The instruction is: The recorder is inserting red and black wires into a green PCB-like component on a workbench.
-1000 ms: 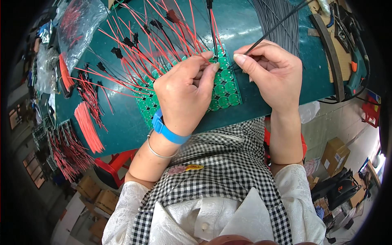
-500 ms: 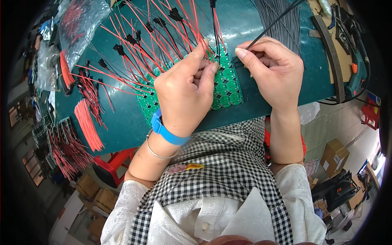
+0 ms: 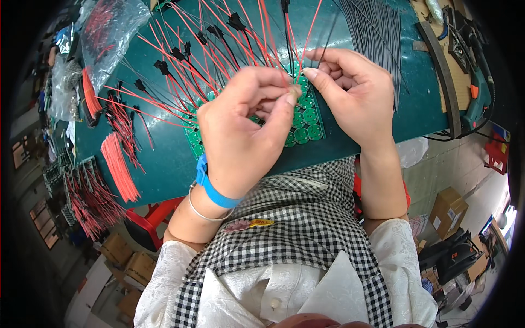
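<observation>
My left hand, with a blue strap at its wrist, is pinched over the green circuit board panel. A thin red wire runs down to its fingertips, whose grip is partly hidden. Just to the right, my right hand pinches a thin black wire that sticks up and looks blurred. The panel is made of small round boards, and my left hand covers part of it. Many red and black wires rise from its left and far parts, several ending in black connectors.
A bundle of black wires lies at the far right of the green table. Cut red wires and red-black leads lie at the left, near a clear plastic bag. A dark curved bar borders the right side.
My left index finger has drawn back from the standing red wires into a pinch, and the hand has shifted slightly. My right hand has moved left with the black wire, which now stands more upright.
</observation>
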A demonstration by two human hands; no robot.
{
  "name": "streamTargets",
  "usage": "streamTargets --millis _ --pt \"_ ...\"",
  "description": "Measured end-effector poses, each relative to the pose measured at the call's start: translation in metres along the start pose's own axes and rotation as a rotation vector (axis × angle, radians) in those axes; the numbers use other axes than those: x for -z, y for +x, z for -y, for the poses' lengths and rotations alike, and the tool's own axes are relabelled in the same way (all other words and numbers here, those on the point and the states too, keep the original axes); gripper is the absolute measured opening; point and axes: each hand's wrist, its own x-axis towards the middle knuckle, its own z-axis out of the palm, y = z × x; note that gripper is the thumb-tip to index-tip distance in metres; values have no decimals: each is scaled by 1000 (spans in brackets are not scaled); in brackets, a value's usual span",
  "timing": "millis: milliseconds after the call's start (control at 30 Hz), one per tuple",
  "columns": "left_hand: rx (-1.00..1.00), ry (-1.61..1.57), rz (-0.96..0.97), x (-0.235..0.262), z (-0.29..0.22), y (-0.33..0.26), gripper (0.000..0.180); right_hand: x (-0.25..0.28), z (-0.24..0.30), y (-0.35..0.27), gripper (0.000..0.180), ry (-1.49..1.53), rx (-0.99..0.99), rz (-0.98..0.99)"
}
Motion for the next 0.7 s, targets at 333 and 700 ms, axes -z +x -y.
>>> streamTargets --millis 333,700 --pt "129 -142 13 -16 8 14 9 4 4 -2 35 44 -21 -92" --pt "7 45 -49 -26 23 13 10 56 2 -5 33 56 -62 -325"
